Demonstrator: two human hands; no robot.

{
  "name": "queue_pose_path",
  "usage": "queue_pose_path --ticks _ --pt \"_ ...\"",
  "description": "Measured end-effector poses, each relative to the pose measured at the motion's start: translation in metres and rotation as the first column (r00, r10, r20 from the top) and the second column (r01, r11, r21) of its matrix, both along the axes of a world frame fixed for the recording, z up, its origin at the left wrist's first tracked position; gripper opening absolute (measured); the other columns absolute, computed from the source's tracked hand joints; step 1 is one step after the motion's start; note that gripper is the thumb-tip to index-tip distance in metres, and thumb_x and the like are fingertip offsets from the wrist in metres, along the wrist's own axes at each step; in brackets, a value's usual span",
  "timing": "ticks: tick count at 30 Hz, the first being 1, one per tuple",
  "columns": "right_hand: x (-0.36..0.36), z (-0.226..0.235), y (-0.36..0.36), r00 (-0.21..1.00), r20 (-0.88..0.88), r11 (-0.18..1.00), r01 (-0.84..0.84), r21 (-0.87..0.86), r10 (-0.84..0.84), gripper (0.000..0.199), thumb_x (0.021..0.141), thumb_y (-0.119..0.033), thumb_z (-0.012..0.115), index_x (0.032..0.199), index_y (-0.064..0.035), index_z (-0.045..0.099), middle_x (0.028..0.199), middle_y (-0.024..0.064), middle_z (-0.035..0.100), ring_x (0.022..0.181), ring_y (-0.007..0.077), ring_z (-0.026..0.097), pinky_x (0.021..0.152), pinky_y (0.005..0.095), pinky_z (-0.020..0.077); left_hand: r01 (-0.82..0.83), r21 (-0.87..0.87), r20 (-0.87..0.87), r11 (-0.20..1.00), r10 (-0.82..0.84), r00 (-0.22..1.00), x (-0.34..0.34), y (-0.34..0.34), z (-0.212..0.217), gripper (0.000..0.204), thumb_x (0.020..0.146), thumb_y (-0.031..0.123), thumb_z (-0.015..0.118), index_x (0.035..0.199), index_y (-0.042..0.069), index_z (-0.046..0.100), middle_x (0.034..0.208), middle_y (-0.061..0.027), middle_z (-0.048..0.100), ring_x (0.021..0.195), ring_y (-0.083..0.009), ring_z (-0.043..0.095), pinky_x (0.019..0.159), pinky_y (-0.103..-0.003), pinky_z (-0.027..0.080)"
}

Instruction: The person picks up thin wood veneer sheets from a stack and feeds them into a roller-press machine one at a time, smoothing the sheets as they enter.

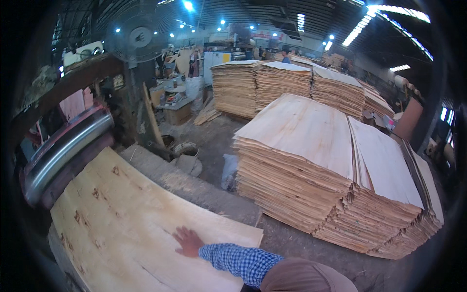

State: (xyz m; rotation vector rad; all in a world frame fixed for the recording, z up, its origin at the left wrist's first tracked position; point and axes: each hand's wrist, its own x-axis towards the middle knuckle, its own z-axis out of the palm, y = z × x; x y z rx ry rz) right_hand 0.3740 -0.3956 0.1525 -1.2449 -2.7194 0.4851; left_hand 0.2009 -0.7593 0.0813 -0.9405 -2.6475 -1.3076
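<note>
one hand (187,242) shows in the head view, on a blue checked sleeve (238,262) that comes in from the lower edge; which arm it belongs to cannot be told. it lies flat, fingers spread, palm down on a large pale veneer sheet (126,219), pressing and grasping nothing, its grip released. the other hand is out of view.

the veneer sheet lies spread in the lower left, its far left end up against the shiny metal roller (65,148) of a machine. the sheet's right edge runs diagonally from near the roller down to a corner just right of the hand, and dark knots mark its left half. beside that edge runs a dusty concrete ledge (194,187), and past it a strip of bare floor (219,141) stays open between the sheet and the nearest veneer stack (311,160).

that stack stands well apart to the right, its ragged layered edges facing the sheet. more veneer stacks (272,82) stand behind it. a round fan (140,36) hangs above the machine, and buckets and clutter sit by a small bench (176,109) at the back left.
</note>
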Motion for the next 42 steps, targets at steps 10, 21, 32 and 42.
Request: queue_pose_path --ticks 10,21,32,42 --pt "0.228 -0.045 -0.13 0.977 -0.21 0.998 -0.007 0.061 0.019 0.058 0.088 -0.042 0.053 0.138 -0.0126 0.047 0.144 0.0151 0.043 0.135 0.0356 0.035 0.108 0.0556 0.0254 0.033 -0.312 -0.46 0.95 -0.181 0.869 0.044 0.03 0.016 0.045 0.094 0.04 0.052 0.123 0.005 0.058 0.127 -0.0196 0.055 0.115 -0.0394 0.051 0.095 -0.05 0.043" --pt "0.53 -0.167 -0.52 0.193 0.408 0.019 0.92 -0.392 -0.892 0.068 0.084 -0.049 0.058 0.135 -0.0042 0.047 0.14 0.0191 0.044 0.129 0.0342 0.043 0.105 0.0444 0.0363 0.387 -0.342 -0.397 0.856 -0.505 0.766 -0.036 0.032 -0.127 0.054 0.092 0.047 0.05 0.127 0.006 0.053 0.13 -0.0198 0.05 0.117 -0.0415 0.046 0.093 -0.054 0.042" --pt "0.449 -0.202 -0.757 -0.317 0.38 -0.486 0.687 -0.54 -0.869 0.08 0.079 -0.058 0.061 0.133 0.0005 0.049 0.134 0.0225 0.05 0.124 0.0353 0.049 0.102 0.0432 0.0405 0.561 -0.396 -0.367 0.727 -0.685 0.629 0.202 0.022 -0.043 0.064 0.09 0.055 0.048 0.131 0.006 0.048 0.133 -0.0201 0.046 0.12 -0.0435 0.042 0.091 -0.058 0.041" --pt "0.417 -0.208 -0.905 -0.573 0.482 -0.731 0.357 -0.581 -0.663 0.092 0.073 -0.066 0.064 0.131 0.0048 0.05 0.128 0.0256 0.055 0.119 0.0362 0.054 0.099 0.0421 0.0442 0.942 -0.302 0.148 0.148 -0.969 0.2 0.43 -0.018 0.006 0.057 0.092 0.049 0.049 0.125 0.004 0.054 0.122 -0.0187 0.054 0.112 -0.0383 0.05 0.089 -0.052 0.043"
